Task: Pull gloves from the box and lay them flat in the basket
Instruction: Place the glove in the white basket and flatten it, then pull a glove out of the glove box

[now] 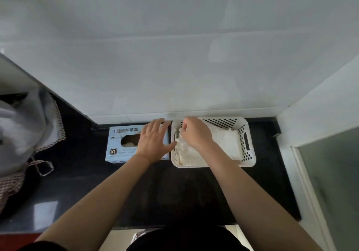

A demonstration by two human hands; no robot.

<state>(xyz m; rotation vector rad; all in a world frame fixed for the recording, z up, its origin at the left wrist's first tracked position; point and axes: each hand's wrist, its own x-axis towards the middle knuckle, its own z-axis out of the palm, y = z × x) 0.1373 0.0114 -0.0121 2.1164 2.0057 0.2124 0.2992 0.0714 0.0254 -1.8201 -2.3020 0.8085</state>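
I see my left hand (153, 140) lying flat, fingers spread wide, on the blue glove box (118, 145) on the dark worktop (77, 182). My right hand (196, 134) pinches a white glove (184, 150) inside the white basket (246, 143), just beside the box.

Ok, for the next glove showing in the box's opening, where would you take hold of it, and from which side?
Pinch the white glove material bunched up in the oval opening on top of the box, coming straight down from above. The opening faces up, and that bunch is the only exposed part. The left hand lies flat over the box's right half, probably steadying it; the right hand is busy in the basket.
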